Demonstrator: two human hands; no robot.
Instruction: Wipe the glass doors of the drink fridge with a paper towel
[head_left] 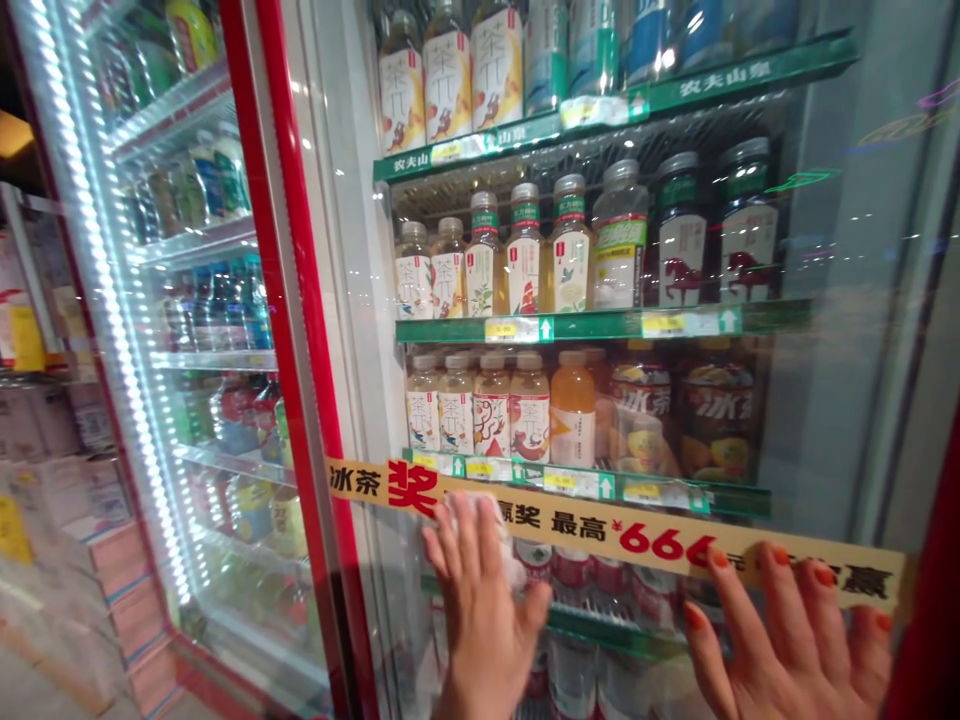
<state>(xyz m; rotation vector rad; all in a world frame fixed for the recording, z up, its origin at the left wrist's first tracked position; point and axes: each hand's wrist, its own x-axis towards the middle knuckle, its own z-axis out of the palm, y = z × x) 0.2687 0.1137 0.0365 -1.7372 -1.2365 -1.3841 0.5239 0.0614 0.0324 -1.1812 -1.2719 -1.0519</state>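
Observation:
My left hand (480,590) lies flat with its fingers together, pressing a white wad, tissue or cloth (514,572), against the glass door of a drinks fridge. Only the edges of the wad show around the fingers. Beneath both hands runs a tan banner strip (585,527) with black and red characters, stuck across the glass. At the lower right, my right hand (795,630), with orange nails, is spread over the strip's right end and holds nothing.
Behind the glass, bottled drinks (525,250) stand on shelves with green edge strips (600,325). A red frame post (300,300) separates this door from a brightly lit fridge section (217,360) on the left. Stacked cartons (139,600) stand at the far left.

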